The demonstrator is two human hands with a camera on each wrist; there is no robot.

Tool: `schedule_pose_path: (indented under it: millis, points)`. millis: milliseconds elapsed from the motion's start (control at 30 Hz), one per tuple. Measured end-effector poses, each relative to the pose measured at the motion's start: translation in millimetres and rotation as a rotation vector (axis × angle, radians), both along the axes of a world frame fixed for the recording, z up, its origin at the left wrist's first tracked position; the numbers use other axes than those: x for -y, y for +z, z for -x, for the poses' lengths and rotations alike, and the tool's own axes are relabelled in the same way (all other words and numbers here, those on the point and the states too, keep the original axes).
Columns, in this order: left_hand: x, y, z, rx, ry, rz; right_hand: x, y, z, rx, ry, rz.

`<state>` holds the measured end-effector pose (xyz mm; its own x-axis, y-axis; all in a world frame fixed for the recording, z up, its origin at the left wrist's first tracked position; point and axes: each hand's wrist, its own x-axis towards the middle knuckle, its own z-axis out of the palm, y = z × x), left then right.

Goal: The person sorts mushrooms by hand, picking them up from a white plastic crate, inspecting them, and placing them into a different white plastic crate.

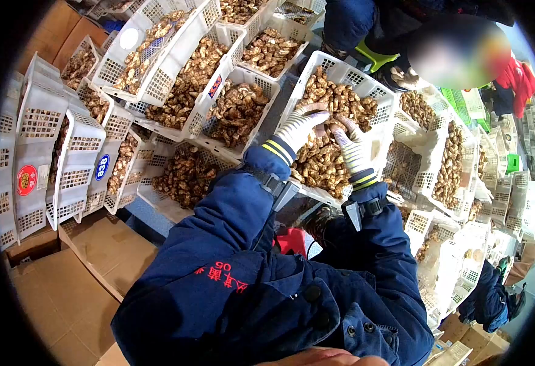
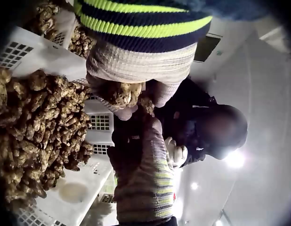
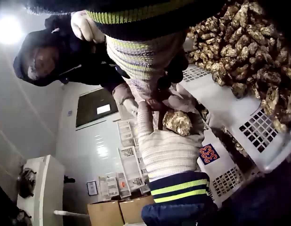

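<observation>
Both hands wear pale striped gloves and meet above a white crate (image 1: 386, 108) of brown, knobbly pieces (image 1: 322, 160). The left hand (image 1: 302, 128) (image 2: 141, 63) curls round a few pieces (image 2: 123, 95); one larger, pale-brown piece (image 3: 177, 122) lies in its palm in the right wrist view. Opposite it, the right hand (image 1: 354, 149) (image 3: 141, 59) has its fingertips together at a small piece (image 2: 146, 106), which it pinches beside the left fingers. Parts of the fingertips are hidden behind the gloves in both wrist views.
More filled crates (image 1: 243, 100) stand close on the left and right. Cardboard boxes (image 1: 60, 299) lie at the lower left. Across the crate a person in dark clothing (image 3: 65, 56) is near, with a gloved hand visible. A red object (image 1: 292, 242) is below the arms.
</observation>
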<state>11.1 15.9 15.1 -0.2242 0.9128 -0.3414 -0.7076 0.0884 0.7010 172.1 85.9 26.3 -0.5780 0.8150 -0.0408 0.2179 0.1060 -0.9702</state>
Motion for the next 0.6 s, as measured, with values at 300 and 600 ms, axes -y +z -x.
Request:
schedule_pose_path:
  millis: [300, 600]
  points:
    - [2.6, 6.1, 0.2, -0.068, -0.098, 0.046, -4.9, -18.6, -2.4, -0.031, 0.033, 0.008]
    - [2.2, 11.4, 1.1, -0.056, -0.028, 0.167, 0.2, -6.3, 4.2, -0.146, 0.017, 0.121]
